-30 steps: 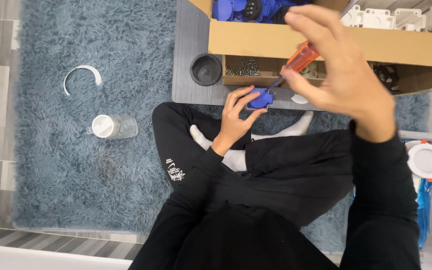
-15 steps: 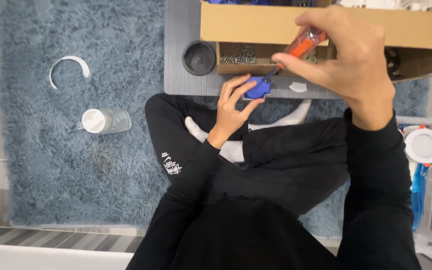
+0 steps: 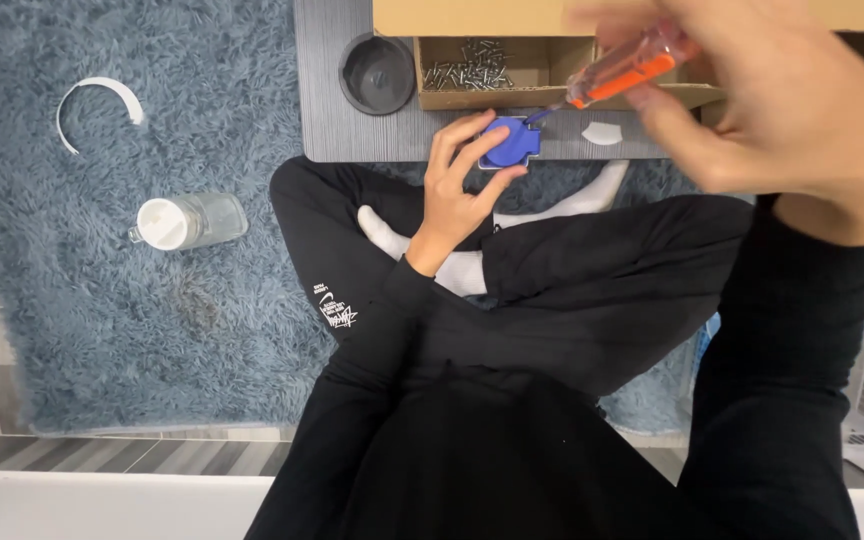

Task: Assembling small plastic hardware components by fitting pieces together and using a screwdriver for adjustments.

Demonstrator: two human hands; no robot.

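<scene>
Our left hand (image 3: 457,185) has its fingers curled round a small blue plastic part (image 3: 508,143), pinning it at the near edge of the low grey table (image 3: 332,110). Our right hand (image 3: 782,100), blurred and close to the camera, is closed on the orange handle of a screwdriver (image 3: 624,68), whose tip meets the blue part. Just behind sits a cardboard box (image 3: 542,80) with a heap of screws (image 3: 467,62), and a dark round dish (image 3: 377,72) beside it. On the blue rug (image 3: 102,320) lie a clear jar (image 3: 190,221) and a white curved strip (image 3: 97,95).
</scene>
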